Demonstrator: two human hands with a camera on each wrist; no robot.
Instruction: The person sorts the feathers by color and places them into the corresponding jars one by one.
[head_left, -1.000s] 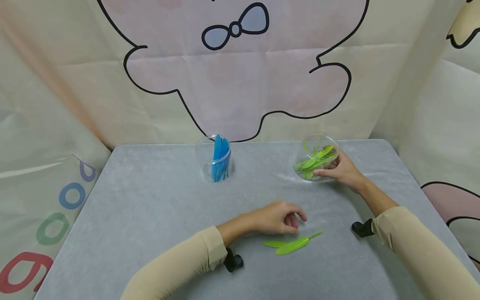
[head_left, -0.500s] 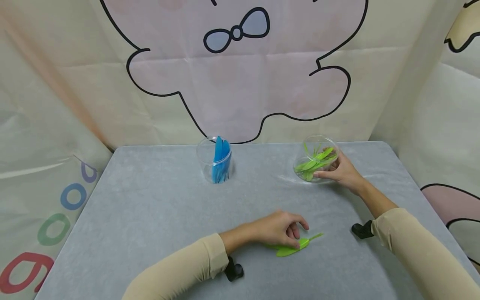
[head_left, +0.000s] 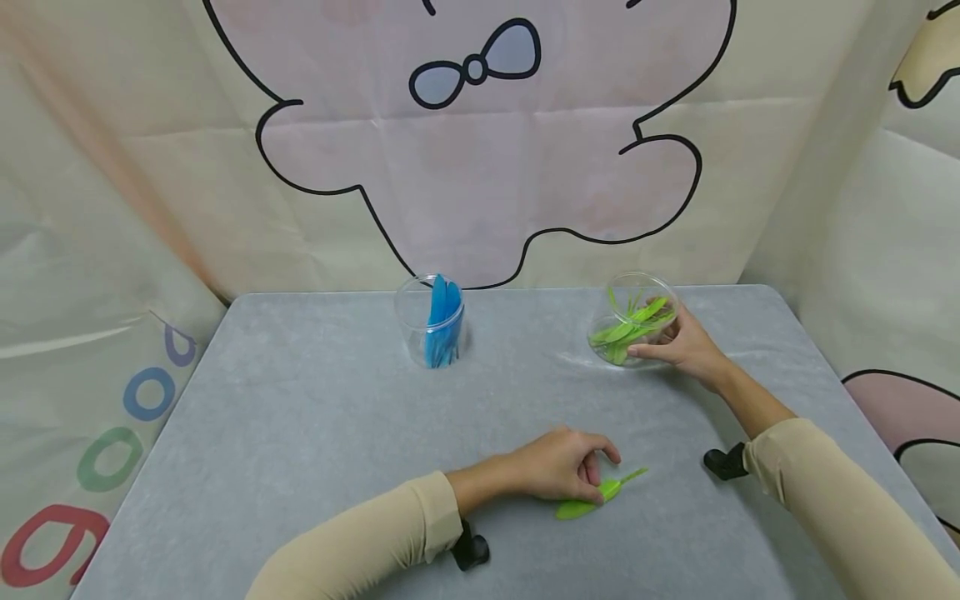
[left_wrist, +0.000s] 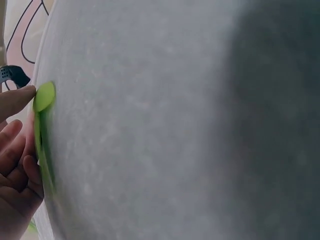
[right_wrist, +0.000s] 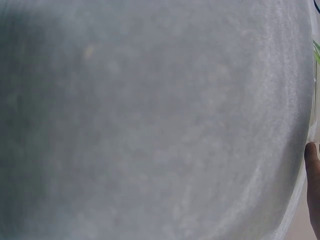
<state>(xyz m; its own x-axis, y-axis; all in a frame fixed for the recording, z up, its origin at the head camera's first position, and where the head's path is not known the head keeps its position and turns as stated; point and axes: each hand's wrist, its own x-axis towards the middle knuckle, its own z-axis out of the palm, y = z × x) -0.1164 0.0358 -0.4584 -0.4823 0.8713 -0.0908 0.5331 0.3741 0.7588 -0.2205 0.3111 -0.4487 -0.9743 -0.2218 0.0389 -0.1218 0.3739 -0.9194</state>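
Two clear plastic cups stand at the back of the table: the left cup (head_left: 412, 325) holds blue feathers (head_left: 444, 321), the right cup (head_left: 604, 315) holds lime-green feathers (head_left: 626, 332). My right hand (head_left: 686, 346) grips the right cup's side, thumb in front and fingers behind it. Near the front middle, my left hand (head_left: 558, 467) is low over a lime-green feather (head_left: 576, 509) lying on the table. Its thumb is on the feather and its forefinger stays apart from the thumb. The left wrist view shows a fingertip at the green feather's rounded end (left_wrist: 45, 96), other fingers loosely bent.
Grey cloth covers the table (head_left: 337, 417). A printed fabric wall (head_left: 465, 167) rises directly behind its back edge, and more printed sheets hang at both sides. Black wrist cameras show below the left sleeve (head_left: 360, 542) and right sleeve (head_left: 855, 500).
My left hand has come down and nearer onto the green feathers, covering part of them. My right hand keeps its grip on the cup. The view has tilted slightly upward.
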